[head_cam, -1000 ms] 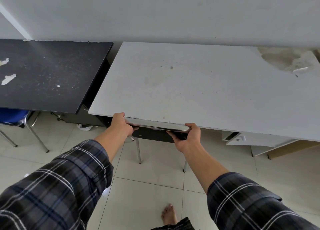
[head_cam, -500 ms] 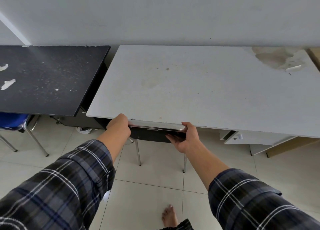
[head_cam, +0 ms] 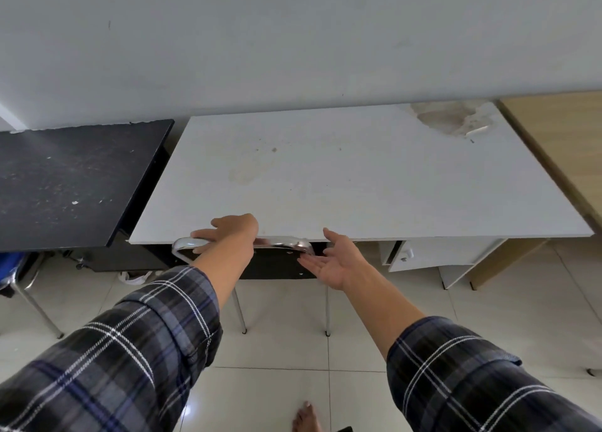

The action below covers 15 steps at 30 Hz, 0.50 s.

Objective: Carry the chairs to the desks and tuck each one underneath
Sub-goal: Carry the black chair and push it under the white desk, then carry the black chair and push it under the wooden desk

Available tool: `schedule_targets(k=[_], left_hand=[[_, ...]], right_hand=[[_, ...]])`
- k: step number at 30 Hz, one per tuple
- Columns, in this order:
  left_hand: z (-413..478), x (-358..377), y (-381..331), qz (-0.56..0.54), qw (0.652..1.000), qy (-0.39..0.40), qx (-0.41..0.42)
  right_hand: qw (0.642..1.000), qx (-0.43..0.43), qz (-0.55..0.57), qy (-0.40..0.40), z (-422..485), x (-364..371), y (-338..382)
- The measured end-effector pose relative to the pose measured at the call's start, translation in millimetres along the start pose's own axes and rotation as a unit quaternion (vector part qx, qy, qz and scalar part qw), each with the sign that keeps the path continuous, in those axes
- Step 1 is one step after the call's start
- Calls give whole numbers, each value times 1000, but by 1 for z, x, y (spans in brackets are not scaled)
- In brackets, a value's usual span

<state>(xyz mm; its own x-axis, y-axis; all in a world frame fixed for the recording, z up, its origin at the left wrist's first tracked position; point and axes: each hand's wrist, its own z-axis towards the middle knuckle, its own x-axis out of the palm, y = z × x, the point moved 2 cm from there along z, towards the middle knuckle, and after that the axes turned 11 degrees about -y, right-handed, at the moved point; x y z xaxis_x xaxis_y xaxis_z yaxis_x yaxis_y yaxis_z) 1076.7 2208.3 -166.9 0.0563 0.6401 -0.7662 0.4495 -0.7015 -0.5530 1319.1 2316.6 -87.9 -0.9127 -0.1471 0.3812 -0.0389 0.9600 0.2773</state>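
A black chair (head_cam: 277, 263) with a chrome back rail and thin metal legs stands pushed under the white desk (head_cam: 358, 177); only its backrest and two rear legs show. My left hand (head_cam: 228, 232) rests on the left end of the chrome rail, fingers spread over it. Just off the rail's right end, my right hand (head_cam: 332, 260) hangs open, palm up, holding nothing. Under the black desk (head_cam: 65, 180) on the left, a blue chair (head_cam: 13, 268) is partly visible.
A wooden desk (head_cam: 560, 144) adjoins the white desk on the right. A white drawer unit (head_cam: 433, 254) hangs under the white desk's right half. All desks stand against the wall. Tiled floor lies in front, with my bare foot (head_cam: 306, 417) on it.
Both hands gripped the chair's top rail before. Now the right hand has let go and opened, and the left hand's fingers have loosened. The view has pulled back from the desk.
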Motion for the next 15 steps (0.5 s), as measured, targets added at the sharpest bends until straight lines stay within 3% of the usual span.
schedule_targets(k=[4,6,11,15], left_hand=[[-143,-43,-35,92,989,95,59],[-180,-38,-43,106,985,96,97],[-322,16,-74,97,948,190,238],[-459,52,-93,119,872,261,397]], right_hand=[[988,-115,-99,-18,-32,-41,46],[964,-187,-183,-50,-49,-68,73],[865,-346,-326,-160,-103,-177,141],[785,-395,-403,-254,-149,-277,179]])
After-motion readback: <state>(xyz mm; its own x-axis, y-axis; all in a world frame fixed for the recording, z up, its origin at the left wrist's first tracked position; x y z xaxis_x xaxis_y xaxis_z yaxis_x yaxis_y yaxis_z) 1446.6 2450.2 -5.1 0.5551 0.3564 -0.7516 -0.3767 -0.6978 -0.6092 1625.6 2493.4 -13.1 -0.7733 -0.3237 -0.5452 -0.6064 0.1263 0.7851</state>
